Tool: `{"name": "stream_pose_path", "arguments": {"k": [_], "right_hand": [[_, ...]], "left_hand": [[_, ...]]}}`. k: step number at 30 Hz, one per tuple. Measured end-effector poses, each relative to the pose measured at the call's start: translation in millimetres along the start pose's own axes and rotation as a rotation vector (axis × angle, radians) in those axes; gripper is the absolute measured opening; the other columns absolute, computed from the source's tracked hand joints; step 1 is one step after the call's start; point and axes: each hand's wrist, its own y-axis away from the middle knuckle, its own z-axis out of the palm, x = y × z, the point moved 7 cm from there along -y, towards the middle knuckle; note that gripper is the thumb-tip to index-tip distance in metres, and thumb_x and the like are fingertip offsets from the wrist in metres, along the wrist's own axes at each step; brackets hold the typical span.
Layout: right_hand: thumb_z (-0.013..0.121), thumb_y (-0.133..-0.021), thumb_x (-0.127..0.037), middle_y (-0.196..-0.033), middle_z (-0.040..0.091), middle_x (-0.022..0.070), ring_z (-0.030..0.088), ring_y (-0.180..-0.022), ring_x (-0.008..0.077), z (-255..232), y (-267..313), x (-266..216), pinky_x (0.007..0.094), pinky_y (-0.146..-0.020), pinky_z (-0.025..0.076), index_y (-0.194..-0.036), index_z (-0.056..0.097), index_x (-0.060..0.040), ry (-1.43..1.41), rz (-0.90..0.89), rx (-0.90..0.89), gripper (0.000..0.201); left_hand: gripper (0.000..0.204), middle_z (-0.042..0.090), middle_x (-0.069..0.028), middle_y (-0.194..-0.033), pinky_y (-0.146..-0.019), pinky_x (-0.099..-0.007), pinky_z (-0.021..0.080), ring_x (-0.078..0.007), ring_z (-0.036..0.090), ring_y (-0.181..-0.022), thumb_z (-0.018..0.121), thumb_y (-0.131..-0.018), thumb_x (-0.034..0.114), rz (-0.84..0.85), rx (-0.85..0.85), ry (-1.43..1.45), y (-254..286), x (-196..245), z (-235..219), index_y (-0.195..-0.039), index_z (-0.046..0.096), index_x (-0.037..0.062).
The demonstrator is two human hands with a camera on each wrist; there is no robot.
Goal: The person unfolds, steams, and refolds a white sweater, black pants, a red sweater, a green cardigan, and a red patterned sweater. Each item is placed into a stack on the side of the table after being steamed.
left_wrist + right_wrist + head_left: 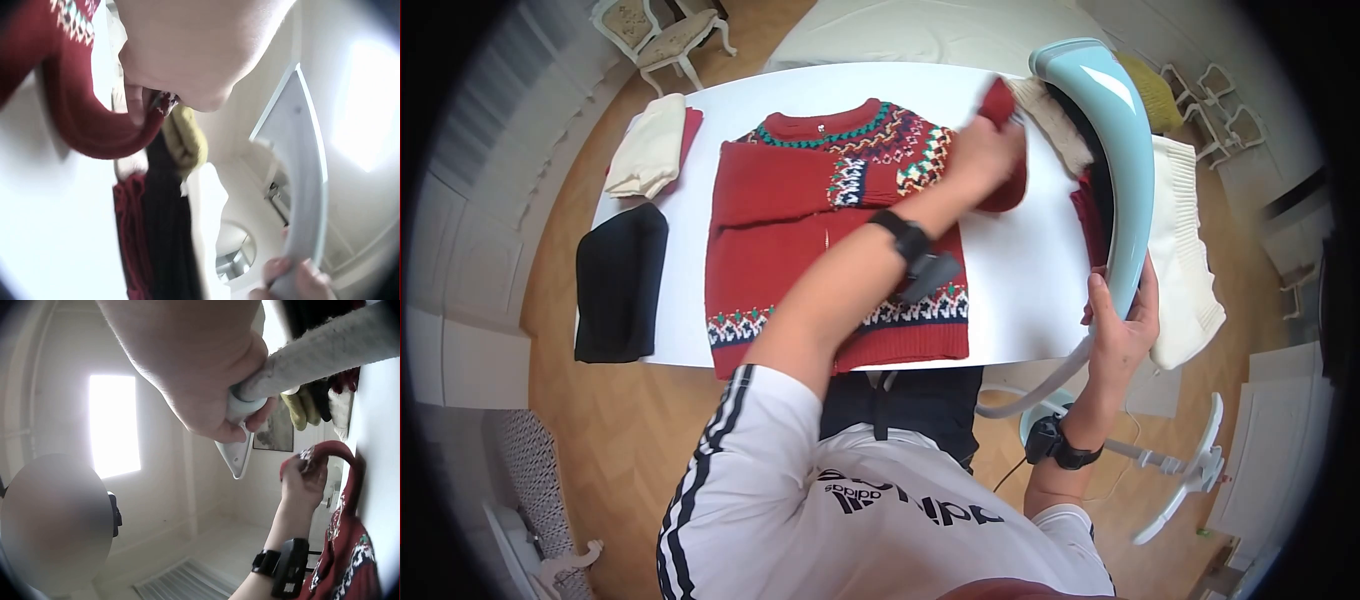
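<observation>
A red patterned sweater (770, 260) lies on the white board, one sleeve folded across its front. My left hand (983, 158) (181, 53) (304, 486) pinches the cuff end of the other sleeve (94, 134) (340, 449), which curves up off the board. My right hand (1122, 325) (294, 281) (194, 369) grips the lower end of a long light-blue steamer (1115, 130) (306, 175), where a grey hose (1050, 385) (319, 359) joins it. The steamer is held up over the board's right side, apart from the sweater.
Cream and red folded clothes (648, 150) and a black one (622, 285) lie at the board's left. Along the right are a white knit (1185, 250), dark red cloth and a yellow item (1150, 92). A stand (1185, 467) is on the floor at right.
</observation>
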Motion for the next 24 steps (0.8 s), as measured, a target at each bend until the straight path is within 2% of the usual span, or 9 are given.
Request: {"name": "stream_pose_path", "arguments": {"k": [2,4,6,8,9,13,17,22,24], "right_hand": [[0.076,-0.086,-0.004,-0.094,0.072,0.0079,0.061,-0.066,0.0079,3.8,-1.1,3.1,0.0213,-0.053,0.049,-0.147,0.053,0.0001,0.013,-0.006,-0.011,0.065],[0.076,-0.086,-0.004,-0.093,0.071,0.0075,0.061,-0.067,0.0079,11.7,-5.1,4.7,0.0216,-0.053,0.049,-0.147,0.053,-0.0005,0.025,-0.012,-0.043,0.066],[0.077,-0.086,-0.004,-0.093,0.071,0.0071,0.061,-0.067,0.0078,22.0,-13.7,4.2,0.0218,-0.053,0.049,-0.148,0.053,-0.0011,0.038,-0.025,-0.075,0.067],[0.077,-0.086,-0.009,-0.091,0.07,0.0065,0.062,-0.066,0.0082,39.5,-25.0,5.1,0.0226,-0.053,0.05,-0.148,0.053,-0.0011,0.06,-0.004,-0.159,0.067],[0.077,-0.086,-0.009,-0.091,0.07,0.0065,0.062,-0.066,0.0082,46.5,-31.8,3.7,0.0226,-0.053,0.05,-0.148,0.053,-0.0011,0.06,-0.005,-0.161,0.067],[0.077,-0.085,-0.019,-0.086,0.068,0.0065,0.062,-0.063,0.01,87.3,-71.0,4.7,0.0257,-0.051,0.051,-0.146,0.055,-0.0014,0.168,0.003,-0.28,0.067],[0.077,-0.085,-0.023,-0.081,0.068,0.0073,0.063,-0.062,0.0123,130.3,-116.4,10.2,0.0299,-0.054,0.054,-0.144,0.057,-0.0048,0.301,-0.054,-0.326,0.065],[0.073,-0.086,-0.027,-0.088,0.072,0.0201,0.071,-0.066,0.0259,186.1,-181.8,86.5,0.0415,-0.063,0.056,-0.141,0.055,-0.0023,0.453,-0.06,-0.358,0.063],[0.071,-0.087,-0.028,-0.101,0.072,0.0261,0.073,-0.087,0.0382,203.4,-202.6,120.1,0.0477,-0.081,0.056,-0.141,0.053,-0.0016,0.521,-0.089,-0.358,0.062]], "left_hand": [[0.043,0.07,-0.015,-0.076,-0.048,-0.035,0.063,-0.0221,0.073,-0.066,0.063,-0.096,0.03,-0.114,0.019,0.379,-6.6,-19.9,-66.0,-0.094,0.066,-0.0124],[0.033,0.073,-0.0146,-0.09,-0.052,-0.0321,0.064,-0.0226,0.074,-0.068,0.064,-0.095,0.023,-0.142,0.134,0.577,4.2,-30.7,-141.8,-0.102,0.068,-0.0092],[0.036,0.074,-0.0155,-0.096,-0.055,-0.0294,0.062,-0.0238,0.075,-0.076,0.067,-0.093,0.024,-0.258,0.189,0.437,15.8,-62.9,-212.3,-0.11,0.067,-0.0085],[0.035,0.073,-0.0176,-0.085,-0.051,-0.0278,0.058,-0.0216,0.07,-0.059,0.069,-0.092,0.023,-0.401,0.22,0.255,37.6,-97.4,-267.7,-0.101,0.067,-0.0102],[0.036,0.07,-0.014,-0.085,-0.046,-0.0261,0.053,-0.0184,0.067,-0.057,0.071,-0.091,0.023,-0.398,0.204,0.212,48.8,-113.3,-286.4,-0.109,0.065,-0.0067],[0.049,0.062,-0.0047,-0.087,-0.045,-0.0247,0.044,-0.0112,0.059,-0.061,0.074,-0.092,0.022,-0.233,0.524,-0.094,105.2,-120.9,-331.7,-0.13,0.053,-0.0008],[0.04,0.062,-0.0036,-0.085,-0.055,-0.0249,0.047,-0.0087,0.058,-0.067,0.071,-0.095,0.016,-0.009,0.459,-0.311,157.1,-101.0,-334.5,-0.127,0.056,-0.0021],[0.022,0.063,-0.0044,-0.079,-0.065,-0.0253,0.049,-0.0092,0.059,-0.07,0.068,-0.097,0.009,0.041,0.496,-0.533,230.9,-69.5,-326.0,-0.117,0.067,-0.0001],[0.021,0.063,-0.0065,-0.078,-0.064,-0.0279,0.049,-0.0123,0.058,-0.067,0.067,-0.096,0.008,0.032,0.509,-0.517,252.4,-72.0,-327.2,-0.116,0.067,-0.0001]]}}
